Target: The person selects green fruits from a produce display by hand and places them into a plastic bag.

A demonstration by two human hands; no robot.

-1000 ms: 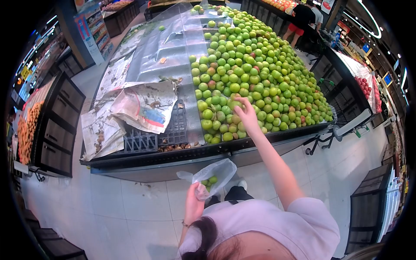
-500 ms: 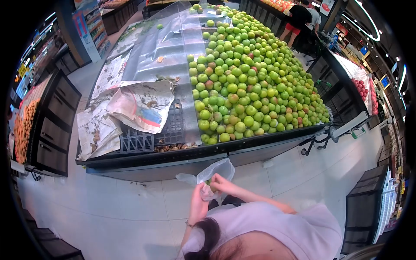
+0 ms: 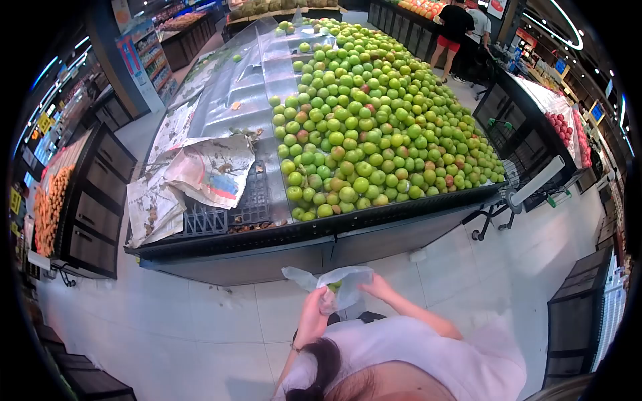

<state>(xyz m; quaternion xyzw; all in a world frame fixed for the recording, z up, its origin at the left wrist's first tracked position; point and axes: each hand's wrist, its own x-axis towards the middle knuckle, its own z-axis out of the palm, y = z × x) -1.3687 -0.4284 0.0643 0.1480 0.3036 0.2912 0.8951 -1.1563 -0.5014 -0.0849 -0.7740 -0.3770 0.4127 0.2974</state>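
In front of my body I hold a thin clear plastic bag (image 3: pixel 350 279) with its mouth spread. My left hand (image 3: pixel 313 309) is closed on the bag's left side, near a green item (image 3: pixel 335 286) that shows at the opening. It looks like a green fruit, but most of it is hidden. At the right, my right hand (image 3: pixel 378 287) pinches the bag's edge. Beyond the bag, a large heap of round green fruit (image 3: pixel 374 127), some tinged red, fills the right part of the display stand (image 3: pixel 294 234).
Crumpled newspaper (image 3: pixel 212 170) and a dark plastic crate (image 3: pixel 251 194) lie on the stand's left part. A shopping cart (image 3: pixel 535 184) stands at its right corner. Two people (image 3: pixel 457 30) are at the back right. Carrots (image 3: pixel 51 207) fill a stand on the left.
My right hand has moved right, away from my left hand, and the bag between them is spread wider. The view has shifted slightly, with the stand lower in it.
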